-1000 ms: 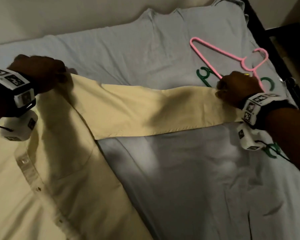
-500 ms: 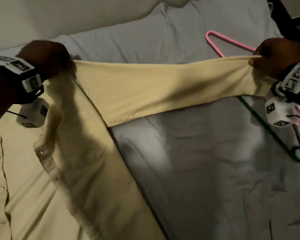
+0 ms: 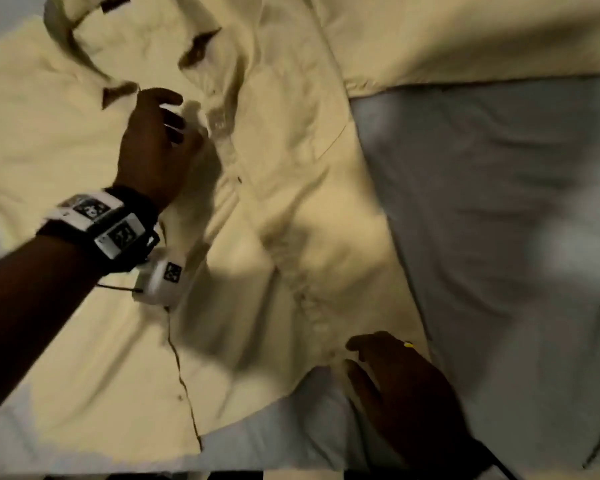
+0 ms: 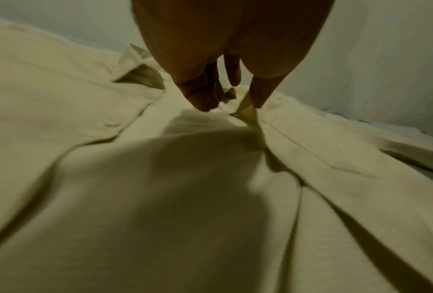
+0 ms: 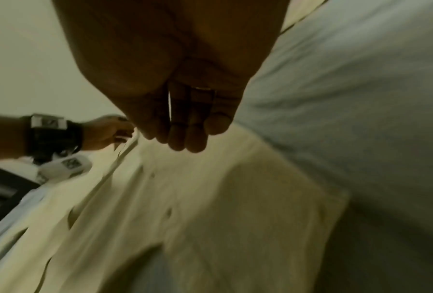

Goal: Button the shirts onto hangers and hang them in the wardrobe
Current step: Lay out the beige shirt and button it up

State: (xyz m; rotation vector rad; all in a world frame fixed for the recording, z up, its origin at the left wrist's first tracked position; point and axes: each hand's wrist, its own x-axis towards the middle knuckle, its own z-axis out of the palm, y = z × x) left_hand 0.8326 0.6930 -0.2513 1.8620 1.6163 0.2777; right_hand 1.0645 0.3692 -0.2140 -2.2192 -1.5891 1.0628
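Pale yellow shirt laid front-up on the bed, both hands at its front edge.

The left hand (image 3: 153, 147) pinches the button placket (image 4: 245, 111) just below the collar (image 3: 84, 46); the right hand (image 3: 400, 382), fingers straight and holding nothing, seems to press the hem near the bed's near edge, though blur leaves contact uncertain. The shirt (image 3: 291, 237) lies across the grey bedsheet (image 3: 499, 220), its front partly unbuttoned. A tug at the placket could drag the front askew and misalign buttons with holes. No hanger or container shows.
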